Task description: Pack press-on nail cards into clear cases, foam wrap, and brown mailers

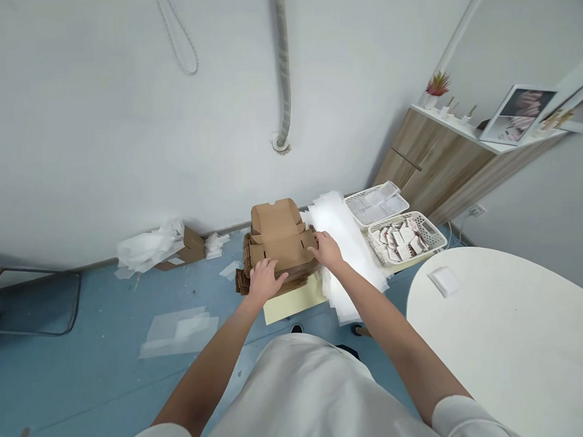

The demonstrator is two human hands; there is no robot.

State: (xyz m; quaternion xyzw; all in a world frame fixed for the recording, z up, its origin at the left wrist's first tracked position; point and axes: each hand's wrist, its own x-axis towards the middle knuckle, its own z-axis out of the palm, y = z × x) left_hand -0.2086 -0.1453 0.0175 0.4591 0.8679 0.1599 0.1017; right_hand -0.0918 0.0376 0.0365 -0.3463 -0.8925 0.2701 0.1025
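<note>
A white-shirted torso (311, 398) faces a brown cardboard stack (298, 274), its top box blank (281, 238) opened out but seemingly not yet folded, left hand (265, 281) splayed at the stack's near-left corner, right hand (327, 251) at its right edge, grip unclear.

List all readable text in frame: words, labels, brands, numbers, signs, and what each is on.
No readable text.
Small white packets in the lower basket: marks too small to read.
Unfolded cardboard box under the hands: no print visible.
Framed photo: no legible lettering.
</note>
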